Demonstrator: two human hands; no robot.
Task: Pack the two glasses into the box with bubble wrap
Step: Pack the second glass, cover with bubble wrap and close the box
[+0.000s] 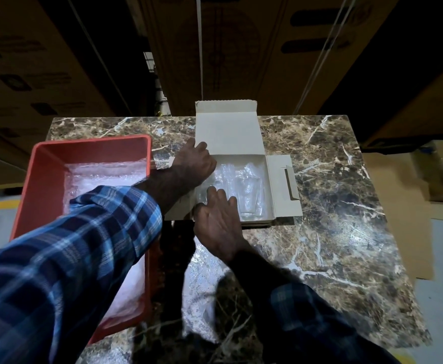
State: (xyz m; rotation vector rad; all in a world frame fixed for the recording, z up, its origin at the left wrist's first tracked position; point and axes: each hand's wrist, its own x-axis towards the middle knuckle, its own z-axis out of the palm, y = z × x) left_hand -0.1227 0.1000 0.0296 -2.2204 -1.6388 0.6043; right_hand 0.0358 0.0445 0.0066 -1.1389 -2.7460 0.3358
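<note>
Glasses [244, 190] boxed; left hand [191, 164] and right hand [217, 222] lie flat.

Open from above: box [266, 164] on marble table [333, 206], lid [228, 130] folded back at far side, side flap [286, 187] spread right. Blocked over the left half by left hand [194, 164] and right hand [217, 222]. Hemmed on the left by red bin [47, 179]; bare tabletop to the right. Walled behind by stacked cartons [241, 48].
</note>
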